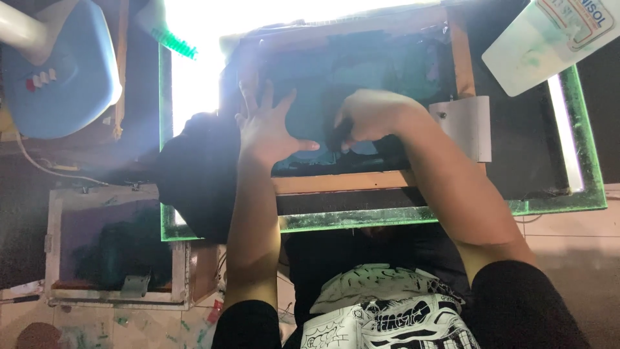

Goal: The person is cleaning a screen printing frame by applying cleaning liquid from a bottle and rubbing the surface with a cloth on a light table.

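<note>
We press our left hand (268,129) flat, fingers spread, on the dark mesh of a wooden-framed printing screen (361,182) lying on a backlit glass tabletop (568,194). Our right hand (368,116) curls closed around a small dark object, mostly hidden. Glare washes out the far edge.

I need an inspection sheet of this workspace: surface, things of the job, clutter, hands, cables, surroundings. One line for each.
Surface: glass light table with green edges, lit from below, bright glare at top left.
Job's things: wooden screen frame with dark mesh lies on the glass; black cloth beside it on the left.
Clutter: white bottle at top right; grey metal plate by the frame.
Hands: left hand flat on the mesh, fingers spread; right hand presses a dark pad on the mesh.
Cables: thin cord at left.
Surroundings: blue device at top left; second frame lower left; paint-stained floor.
</note>
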